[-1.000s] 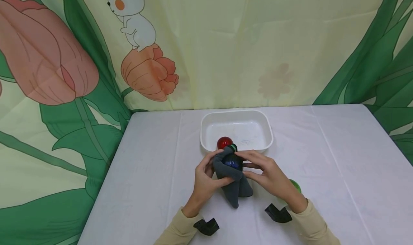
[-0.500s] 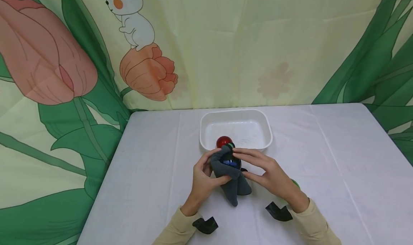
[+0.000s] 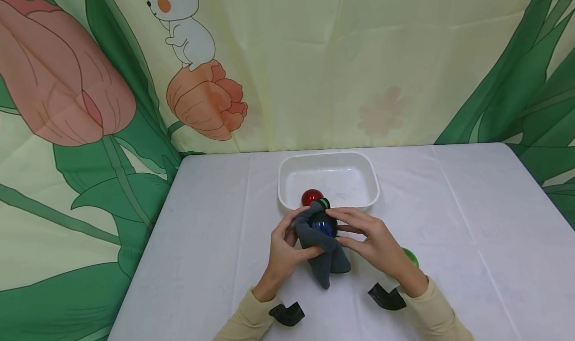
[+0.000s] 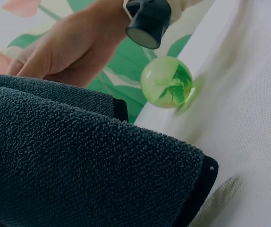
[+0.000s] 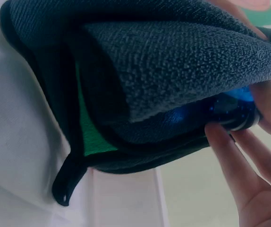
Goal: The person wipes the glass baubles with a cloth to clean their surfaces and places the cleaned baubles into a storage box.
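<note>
Above the table, a dark grey terry cloth (image 3: 321, 256) with black edging wraps a blue glass ball (image 3: 324, 225), whose right side shows. My left hand (image 3: 287, 248) grips the cloth around the ball from the left, thumb in front. From the right, my right hand (image 3: 375, 241) holds the ball's uncovered side between thumb and fingers. In the right wrist view the cloth (image 5: 187, 71) folds over the ball (image 5: 239, 97), showing a green underside; the fingertips touch there. The cloth (image 4: 93, 156) fills much of the left wrist view.
Just beyond the hands stands a white tray (image 3: 376, 191) with a red ball (image 3: 312, 197) at its near left. A clear green ball (image 4: 166, 82) rests on the white-covered table (image 3: 215, 221), partly behind the right wrist. A printed curtain (image 3: 305, 66) hangs at the table's far edge.
The right fingers shifted left over the ball, then back right. The ball and cloth moved slightly left and back; more of the ball shows now than half a second ago.
</note>
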A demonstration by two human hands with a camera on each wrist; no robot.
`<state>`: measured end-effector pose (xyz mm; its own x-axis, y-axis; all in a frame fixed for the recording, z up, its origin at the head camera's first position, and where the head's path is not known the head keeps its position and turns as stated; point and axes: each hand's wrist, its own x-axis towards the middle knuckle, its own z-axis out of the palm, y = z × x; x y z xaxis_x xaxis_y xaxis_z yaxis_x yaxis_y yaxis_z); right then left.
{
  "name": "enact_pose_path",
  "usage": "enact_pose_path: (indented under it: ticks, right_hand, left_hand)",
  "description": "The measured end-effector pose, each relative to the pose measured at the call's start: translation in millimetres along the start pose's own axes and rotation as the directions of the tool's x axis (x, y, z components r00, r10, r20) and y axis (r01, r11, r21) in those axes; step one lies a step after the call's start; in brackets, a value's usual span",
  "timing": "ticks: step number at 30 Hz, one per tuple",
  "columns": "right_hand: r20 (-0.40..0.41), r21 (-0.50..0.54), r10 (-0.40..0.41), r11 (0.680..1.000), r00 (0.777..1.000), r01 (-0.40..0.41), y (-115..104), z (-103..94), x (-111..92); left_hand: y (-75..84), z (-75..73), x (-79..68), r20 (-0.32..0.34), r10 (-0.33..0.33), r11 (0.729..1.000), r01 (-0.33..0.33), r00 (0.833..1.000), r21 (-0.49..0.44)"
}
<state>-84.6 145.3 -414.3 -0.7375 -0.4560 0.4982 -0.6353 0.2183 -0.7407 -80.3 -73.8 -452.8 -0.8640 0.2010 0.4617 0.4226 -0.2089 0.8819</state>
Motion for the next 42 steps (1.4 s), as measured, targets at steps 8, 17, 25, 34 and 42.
enact_pose_path:
  ticks: [8, 17, 25, 34, 42]
  right_hand:
    - [0.023, 0.038, 0.030, 0.999, 0.999, -0.031, 0.9, -1.9, 0.5]
    - [0.050, -0.069, -0.049, 0.996, 0.998, 0.052, -0.1, -3.1, 0.9]
    - [0.013, -0.124, -0.090, 0.988, 0.996, 0.091, 1.0, 0.8, 1.0]
    - [0.008, 0.152, 0.095, 0.984, 0.995, -0.095, -0.3, 1.0, 0.9]
    - [0.026, 0.032, 0.024, 0.999, 0.999, -0.025, -3.7, -1.4, 2.6]
  left_hand:
    - [3.3, 0.4, 0.6, -0.019, -0.005, 0.999, 0.006, 1.000, 0.035]
    - [0.6, 0.3, 0.8, -0.018, 0.028, 0.999, -0.027, 0.999, 0.023]
    - [-0.1, 0.1, 0.9, -0.019, 0.019, 1.000, -0.020, 1.000, -0.016]
    - [2.3, 0.0, 1.4, 0.003, 0.026, 1.000, -0.026, 1.000, 0.005]
    - [3.1, -1.1, 1.7, -0.018, 0.033, 0.999, -0.033, 0.999, 0.017]
